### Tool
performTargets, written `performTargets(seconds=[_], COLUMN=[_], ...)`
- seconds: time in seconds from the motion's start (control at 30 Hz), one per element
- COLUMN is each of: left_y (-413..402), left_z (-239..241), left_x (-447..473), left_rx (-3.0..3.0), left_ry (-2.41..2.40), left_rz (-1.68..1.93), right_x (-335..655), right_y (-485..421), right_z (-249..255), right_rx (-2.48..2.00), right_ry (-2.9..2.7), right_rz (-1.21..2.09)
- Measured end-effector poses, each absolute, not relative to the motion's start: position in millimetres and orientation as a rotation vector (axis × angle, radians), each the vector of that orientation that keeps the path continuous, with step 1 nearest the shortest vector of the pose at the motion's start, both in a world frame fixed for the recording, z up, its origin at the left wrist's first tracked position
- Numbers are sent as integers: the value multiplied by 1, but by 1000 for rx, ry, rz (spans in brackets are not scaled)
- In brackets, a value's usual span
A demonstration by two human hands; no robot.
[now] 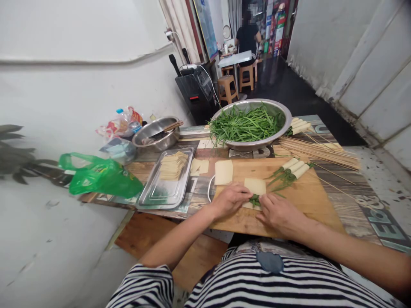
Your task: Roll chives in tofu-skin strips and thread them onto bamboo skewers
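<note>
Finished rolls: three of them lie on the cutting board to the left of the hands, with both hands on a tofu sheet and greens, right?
Not quite. The head view shows the three finished rolls on the cutting board to the right of the hands, not the left. The left hand and right hand do rest on a tofu sheet with greens.

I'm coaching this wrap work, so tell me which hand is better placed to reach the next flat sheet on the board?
Probably the left hand. The spare sheet lies just beyond it on the cutting board, while the right hand sits farther off, by the greens on the sheet being rolled.
</note>
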State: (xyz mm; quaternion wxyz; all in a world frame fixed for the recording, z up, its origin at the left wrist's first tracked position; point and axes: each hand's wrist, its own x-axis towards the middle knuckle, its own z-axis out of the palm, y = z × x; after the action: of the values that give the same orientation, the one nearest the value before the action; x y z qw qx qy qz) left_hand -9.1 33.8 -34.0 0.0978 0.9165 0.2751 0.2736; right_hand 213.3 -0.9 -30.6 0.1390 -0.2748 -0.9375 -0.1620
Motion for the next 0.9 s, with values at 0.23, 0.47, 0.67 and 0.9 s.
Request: performTargets(seconds=[0.23,0.47,0.67,0.9], left_y=[32,28,22,20], left_z=[-36,-37,-25,-29], left_x=[-14,-14,-11,-2], left_rx=[3036,3110,3031,2872], left_ry=[719,801,787,923], left_rz=[633,416,446,656], right_x=[211,209,215,219], right_y=[-3,-4,4,15], right_z=[-36,-35,-36,-17], right_rx=[-796,-799,-790,-894], right_ry=[-2705,-2721,-2802,-2734], right_rz=[-567,-506,-422,-41])
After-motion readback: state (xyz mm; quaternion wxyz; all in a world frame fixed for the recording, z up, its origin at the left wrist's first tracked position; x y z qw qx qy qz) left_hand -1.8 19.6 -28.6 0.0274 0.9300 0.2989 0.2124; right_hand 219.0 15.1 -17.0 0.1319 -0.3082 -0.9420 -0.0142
